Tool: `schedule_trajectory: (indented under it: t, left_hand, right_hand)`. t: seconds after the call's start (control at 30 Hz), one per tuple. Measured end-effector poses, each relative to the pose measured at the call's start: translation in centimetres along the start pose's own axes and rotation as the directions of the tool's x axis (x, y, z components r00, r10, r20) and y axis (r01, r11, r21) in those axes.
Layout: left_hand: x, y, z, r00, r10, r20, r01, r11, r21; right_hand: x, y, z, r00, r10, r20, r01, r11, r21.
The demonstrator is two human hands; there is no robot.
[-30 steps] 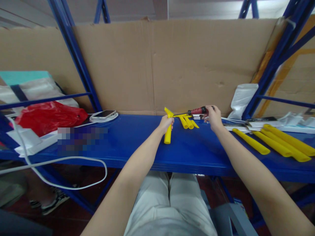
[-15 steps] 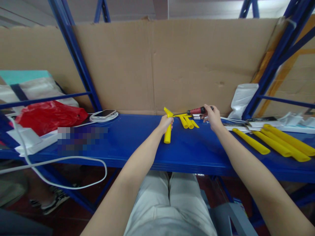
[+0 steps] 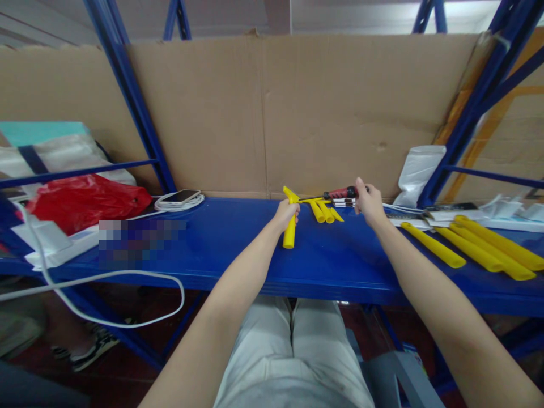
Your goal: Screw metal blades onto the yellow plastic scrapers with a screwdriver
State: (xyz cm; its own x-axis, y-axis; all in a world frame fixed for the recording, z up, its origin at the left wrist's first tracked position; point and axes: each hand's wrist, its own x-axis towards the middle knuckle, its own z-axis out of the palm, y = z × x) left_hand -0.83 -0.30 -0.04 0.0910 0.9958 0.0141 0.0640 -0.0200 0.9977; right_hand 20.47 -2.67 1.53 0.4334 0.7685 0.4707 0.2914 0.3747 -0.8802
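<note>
My left hand (image 3: 287, 214) is closed around a yellow T-shaped plastic piece (image 3: 289, 237), holding it upright over the blue table (image 3: 238, 243). A screwdriver (image 3: 338, 193) with a red and black handle lies level, its shaft pointing left with the tip at the upper part of the yellow piece. At the handle's right end, my right hand (image 3: 369, 203) grips it between thumb and fingers. Just behind the shaft, several small yellow plastic pieces (image 3: 325, 212) rest on the table. Whether the tip sits in a screw is too small to tell.
Several long yellow tubes (image 3: 436, 246) lie at the right, by a white power strip (image 3: 501, 218). A phone (image 3: 181, 196) on coiled white cable and a red plastic bag (image 3: 85, 198) are at the left. Cardboard (image 3: 314, 113) stands behind, between blue posts. Another person's shoe (image 3: 96, 348) shows below.
My right hand has shifted slightly on the screwdriver handle, with its fingers now closed differently around the end. My left hand and the yellow piece stay in place.
</note>
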Motion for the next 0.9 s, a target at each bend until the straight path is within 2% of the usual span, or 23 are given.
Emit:
schedule_trajectory:
  t: [0.1, 0.27, 0.43, 0.63, 0.8, 0.9]
  left_hand:
    - [0.04, -0.06, -0.03, 1.0, 0.008, -0.002, -0.008, 1.0, -0.006]
    - [0.0, -0.04, -0.03, 1.0, 0.006, -0.008, -0.006, 1.0, -0.011]
    - [-0.15, 0.08, -0.02, 1.0, 0.003, -0.011, -0.003, 1.0, -0.017]
    - [-0.31, 0.2, 0.03, 1.0, 0.011, 0.005, -0.011, 1.0, -0.007]
    - [-0.31, 0.18, 0.05, 1.0, 0.005, -0.004, -0.005, 1.0, 0.002]
    - [-0.31, 0.17, 0.06, 1.0, 0.006, -0.002, -0.006, 1.0, 0.008]
  right_hand:
    - [-0.17, -0.28, 0.06, 0.999, 0.028, -0.016, -0.028, 1.0, -0.013]
    - [-0.41, -0.83, 0.37, 0.998, 0.067, 0.004, -0.067, 0.99, 0.128]
    - [-0.32, -0.56, 0.27, 0.999, 0.052, -0.012, -0.052, 0.998, 0.039]
    - [-0.44, -1.0, 0.38, 0.996, 0.092, -0.022, -0.088, 0.988, 0.128]
    - [-0.43, -0.84, 0.26, 0.997, 0.07, -0.03, -0.068, 0.996, 0.048]
    - [-0.29, -0.81, 0.3, 0.995, 0.087, -0.058, -0.083, 0.995, 0.061]
